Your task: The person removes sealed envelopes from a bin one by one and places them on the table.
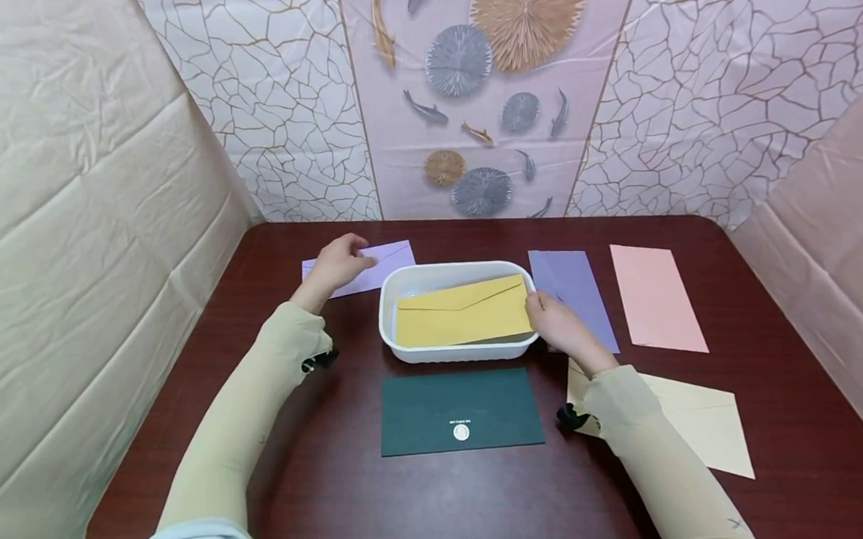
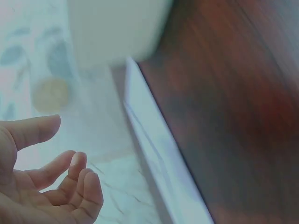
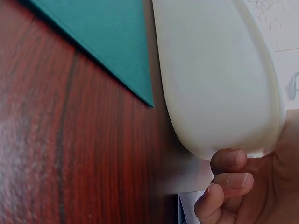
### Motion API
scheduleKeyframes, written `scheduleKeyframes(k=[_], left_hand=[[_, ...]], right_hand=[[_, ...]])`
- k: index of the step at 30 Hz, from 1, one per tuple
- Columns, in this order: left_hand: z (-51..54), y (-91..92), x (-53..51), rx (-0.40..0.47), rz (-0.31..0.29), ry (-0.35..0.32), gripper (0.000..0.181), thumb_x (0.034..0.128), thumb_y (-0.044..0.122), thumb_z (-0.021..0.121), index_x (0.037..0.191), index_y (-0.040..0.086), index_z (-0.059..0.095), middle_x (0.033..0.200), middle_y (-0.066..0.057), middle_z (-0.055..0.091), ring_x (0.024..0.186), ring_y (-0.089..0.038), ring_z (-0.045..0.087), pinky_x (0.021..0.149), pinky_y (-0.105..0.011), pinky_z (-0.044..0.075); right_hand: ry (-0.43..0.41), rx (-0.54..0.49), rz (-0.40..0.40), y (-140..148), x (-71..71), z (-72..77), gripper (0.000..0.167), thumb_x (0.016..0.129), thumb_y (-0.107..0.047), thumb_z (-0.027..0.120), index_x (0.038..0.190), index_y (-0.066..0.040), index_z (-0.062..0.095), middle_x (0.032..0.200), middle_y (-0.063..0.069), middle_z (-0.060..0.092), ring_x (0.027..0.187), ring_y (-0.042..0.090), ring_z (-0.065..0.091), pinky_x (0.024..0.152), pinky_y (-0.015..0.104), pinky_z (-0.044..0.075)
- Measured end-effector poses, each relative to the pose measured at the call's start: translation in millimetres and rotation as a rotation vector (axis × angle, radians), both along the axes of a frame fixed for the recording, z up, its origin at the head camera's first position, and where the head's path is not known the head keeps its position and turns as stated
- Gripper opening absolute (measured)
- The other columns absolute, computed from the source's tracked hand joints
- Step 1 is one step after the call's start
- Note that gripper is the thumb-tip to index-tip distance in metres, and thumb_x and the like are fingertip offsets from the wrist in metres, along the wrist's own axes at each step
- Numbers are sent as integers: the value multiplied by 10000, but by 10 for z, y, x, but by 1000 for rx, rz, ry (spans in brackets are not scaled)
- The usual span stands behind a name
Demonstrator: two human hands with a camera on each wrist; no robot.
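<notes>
A white plastic basin (image 1: 462,353) stands mid-table, with a yellow envelope (image 1: 464,315) lying in it, flap side up. My right hand (image 1: 563,325) grips the basin's right end. In the right wrist view, the curled fingers of that hand (image 3: 261,186) lie against the basin's outer wall (image 3: 219,84); the thumb is mostly hidden. Beyond the basin's left end lies a lavender envelope (image 1: 392,260). Over it hovers my left hand (image 1: 338,264), fingers loosely bent. The left wrist view shows that hand (image 2: 51,179) holding nothing, apart from the lavender envelope (image 2: 161,158).
A dark green envelope (image 1: 458,404) with a round pale seal lies in front of the basin. To its right are a violet-blue envelope (image 1: 572,290), a pink one (image 1: 659,297) and a cream one (image 1: 703,418), partly under my right forearm. Patterned cloth (image 1: 474,118) hangs behind the table.
</notes>
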State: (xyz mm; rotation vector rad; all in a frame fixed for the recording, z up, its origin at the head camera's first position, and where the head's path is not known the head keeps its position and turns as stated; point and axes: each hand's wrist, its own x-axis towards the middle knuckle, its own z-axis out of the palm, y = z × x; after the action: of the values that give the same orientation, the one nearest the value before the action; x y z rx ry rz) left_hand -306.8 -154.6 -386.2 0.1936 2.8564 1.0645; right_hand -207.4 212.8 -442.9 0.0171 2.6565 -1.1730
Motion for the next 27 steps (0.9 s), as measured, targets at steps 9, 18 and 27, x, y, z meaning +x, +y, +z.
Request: scheduleKeyframes(k=[9,18,27], left_hand=[[339,467,174,51,-163,56,425,943,262,674,1292,32,598,1088,-115,628,1059,-268,557,935,-425,440],[401,611,152,12,-210,60,390,943,253,674,1267,43,617,1078,-112,656,1031,-262,587,908,-404,457],[525,1012,57,-103,-370,2,381,937,224,698,1246,15,622,1128,-128,672,1030,-240,625,898,-355,491]], right_hand=[[2,2,12,12,4,29,549,1068,-474,154,1115,-37,483,849,145,489,615,256,487,558,360,459],[-3,2,6,11,4,8,533,1069,-473,163,1110,-48,482,838,142,480,608,258,481,561,362,459],[33,5,6,-6,-7,-3,516,1066,-424,161,1067,-29,493,839,148,498,613,258,493,534,361,464]])
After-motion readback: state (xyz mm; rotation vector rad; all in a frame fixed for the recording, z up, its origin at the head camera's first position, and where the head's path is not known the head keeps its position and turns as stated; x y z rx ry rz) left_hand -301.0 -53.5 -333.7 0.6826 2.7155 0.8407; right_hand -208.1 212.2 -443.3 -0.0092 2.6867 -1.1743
